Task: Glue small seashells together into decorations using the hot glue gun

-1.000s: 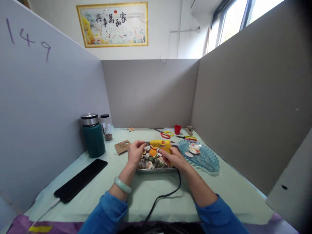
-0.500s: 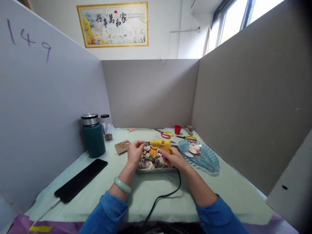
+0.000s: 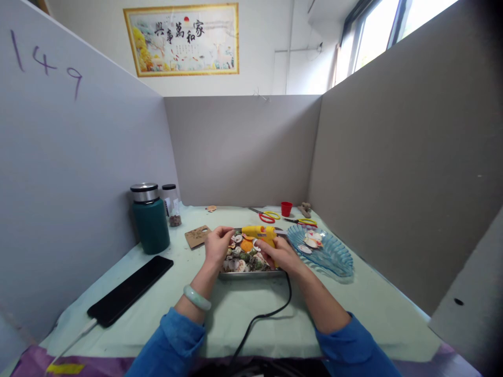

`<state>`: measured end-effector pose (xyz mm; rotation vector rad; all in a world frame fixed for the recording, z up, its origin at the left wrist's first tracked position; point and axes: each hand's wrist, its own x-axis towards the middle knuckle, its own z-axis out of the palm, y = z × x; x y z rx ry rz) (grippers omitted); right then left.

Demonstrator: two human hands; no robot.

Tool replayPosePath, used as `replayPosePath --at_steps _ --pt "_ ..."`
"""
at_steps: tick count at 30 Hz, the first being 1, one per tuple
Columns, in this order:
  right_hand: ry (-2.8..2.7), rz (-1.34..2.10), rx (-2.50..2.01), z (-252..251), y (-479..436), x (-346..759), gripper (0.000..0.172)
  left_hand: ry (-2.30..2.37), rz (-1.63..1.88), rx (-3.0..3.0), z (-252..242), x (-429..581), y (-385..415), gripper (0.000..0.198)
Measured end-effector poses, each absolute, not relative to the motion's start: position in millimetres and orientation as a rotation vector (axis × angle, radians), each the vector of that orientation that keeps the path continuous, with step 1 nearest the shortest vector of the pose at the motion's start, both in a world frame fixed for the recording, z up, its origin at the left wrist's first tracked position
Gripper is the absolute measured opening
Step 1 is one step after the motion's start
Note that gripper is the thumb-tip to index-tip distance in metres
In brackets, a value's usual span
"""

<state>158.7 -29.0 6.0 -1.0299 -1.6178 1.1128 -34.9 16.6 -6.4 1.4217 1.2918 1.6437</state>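
My right hand (image 3: 280, 253) is wrapped round the handle of a yellow hot glue gun (image 3: 257, 231), whose nozzle points left. A pale glue stick juts from its back end, and a black cord hangs from its grip. My left hand (image 3: 218, 244) has its fingertips pinched together close to the nozzle; whatever is between them is too small to make out. Beneath both hands lies a metal tray (image 3: 251, 275) of shells and stones, with an orange shell (image 3: 247, 245) near its middle.
A blue glass dish (image 3: 338, 262) with shells stands to the right. Behind are scissors (image 3: 267, 215), pliers-like snips (image 3: 302, 222) and a red cup (image 3: 286, 209). Leftward are a brown card (image 3: 196, 237), a green flask (image 3: 151, 225), a jar (image 3: 172, 207) and a charging phone (image 3: 131, 290).
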Motion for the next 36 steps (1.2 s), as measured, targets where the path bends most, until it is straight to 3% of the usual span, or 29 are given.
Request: replayPosePath --at_steps 36 --pt "-1.633 1.119 -1.017 3.7 -28.0 159.3 0.044 1.35 1.588 1.387 -4.2 -33.6 13.7 0.027"
